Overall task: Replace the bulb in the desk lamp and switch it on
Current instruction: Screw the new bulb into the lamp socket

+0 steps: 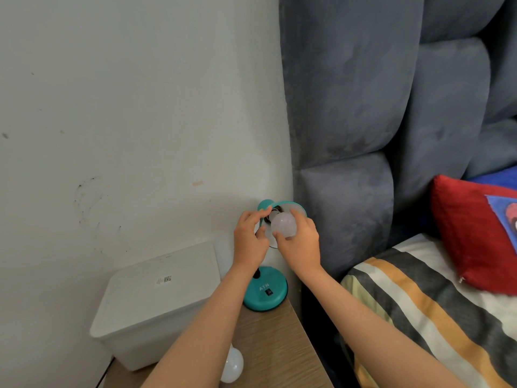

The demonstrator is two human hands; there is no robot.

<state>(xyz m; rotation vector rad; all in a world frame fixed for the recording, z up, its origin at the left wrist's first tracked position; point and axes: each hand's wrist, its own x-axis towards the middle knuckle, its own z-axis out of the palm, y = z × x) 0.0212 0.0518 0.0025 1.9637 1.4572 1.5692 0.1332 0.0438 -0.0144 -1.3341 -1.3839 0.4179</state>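
A teal desk lamp stands at the back right corner of a wooden bedside table [279, 340]. Its round base [265, 292] carries a small black switch [268, 292]. The lamp shade [293, 205] is tilted up toward me. My left hand [249, 236] grips the shade's left rim. My right hand [299, 242] holds a white bulb [284, 224] by its globe at the mouth of the shade; its base is hidden inside. A second white bulb [231, 365] lies on the table near my left forearm.
A white lidded plastic box [156, 301] fills the left part of the table against the wall. A grey padded headboard [363, 135] rises just right of the lamp. A bed with a striped cover [419, 303] and a red pillow [472, 236] lies to the right.
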